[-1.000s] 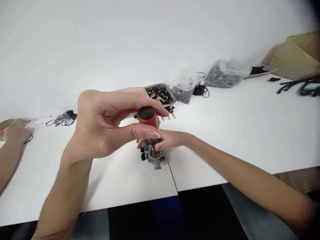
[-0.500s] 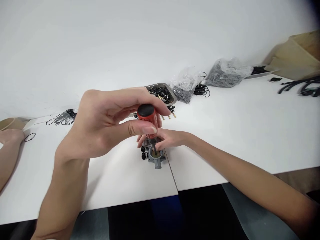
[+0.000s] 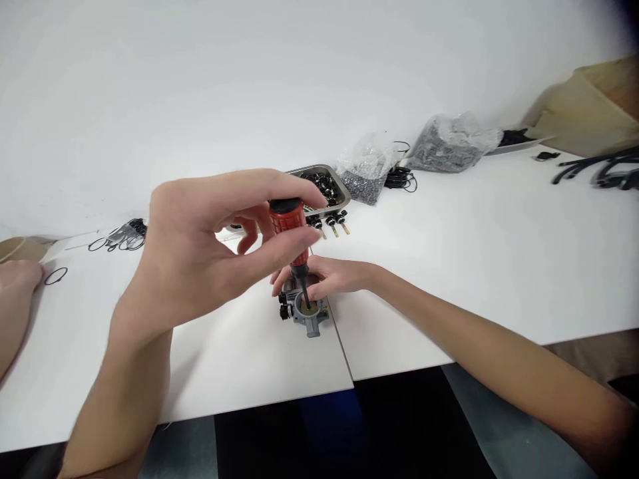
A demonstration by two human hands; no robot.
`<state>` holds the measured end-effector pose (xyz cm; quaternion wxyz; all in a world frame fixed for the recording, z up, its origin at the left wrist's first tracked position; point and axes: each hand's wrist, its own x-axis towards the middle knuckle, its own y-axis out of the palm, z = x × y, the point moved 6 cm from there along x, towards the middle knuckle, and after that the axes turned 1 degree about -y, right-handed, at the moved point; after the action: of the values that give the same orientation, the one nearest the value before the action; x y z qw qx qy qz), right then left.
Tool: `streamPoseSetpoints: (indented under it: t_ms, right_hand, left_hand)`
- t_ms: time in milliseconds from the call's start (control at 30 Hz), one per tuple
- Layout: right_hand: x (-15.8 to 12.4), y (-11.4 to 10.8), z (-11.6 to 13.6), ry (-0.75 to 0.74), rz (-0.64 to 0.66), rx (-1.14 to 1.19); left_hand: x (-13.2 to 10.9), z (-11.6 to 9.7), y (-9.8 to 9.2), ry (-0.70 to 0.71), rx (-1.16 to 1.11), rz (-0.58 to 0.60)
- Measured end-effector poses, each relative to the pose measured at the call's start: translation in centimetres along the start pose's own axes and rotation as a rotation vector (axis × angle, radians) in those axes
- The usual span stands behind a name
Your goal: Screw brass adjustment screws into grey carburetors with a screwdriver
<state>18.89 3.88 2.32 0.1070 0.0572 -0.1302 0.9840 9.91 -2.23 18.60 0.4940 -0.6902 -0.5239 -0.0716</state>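
My left hand (image 3: pixel 200 253) has thumb and forefinger around the red handle of a screwdriver (image 3: pixel 289 218) with a black end cap; its other fingers curl loosely apart from the handle. The shaft points down, slightly tilted, and its tip is inside the round bore of a small grey metal carburetor (image 3: pixel 312 324). That carburetor lies on the white table, with black fittings on its left side. My right hand (image 3: pixel 337 275) grips it from behind, and part of the body is hidden by the fingers.
Behind my hands a metal tray (image 3: pixel 342 193) holds small black parts, with several brass-tipped pieces (image 3: pixel 333 226) before it. Plastic bags (image 3: pixel 446 143) and black hoses (image 3: pixel 599 166) lie to the right. At the far left are black rings (image 3: pixel 56 276) and another person's arm (image 3: pixel 17 299).
The fingers of my left hand have shifted around the screwdriver handle, with the thumb further right. The handle leans a little more to the left. My right hand keeps its grip.
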Motion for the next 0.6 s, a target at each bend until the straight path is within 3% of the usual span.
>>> streamPoseSetpoints:
  t_ms: [400,600]
  right_hand:
    - [0.3,-0.1,-0.3,-0.044,-0.002,-0.008]
    - [0.2,0.0,-0.2,-0.012,-0.012,-0.003]
  left_hand:
    - [0.8,1.5,0.8,0.0,-0.268,0.146]
    - [0.7,2.0,0.3,0.056,-0.302,0.11]
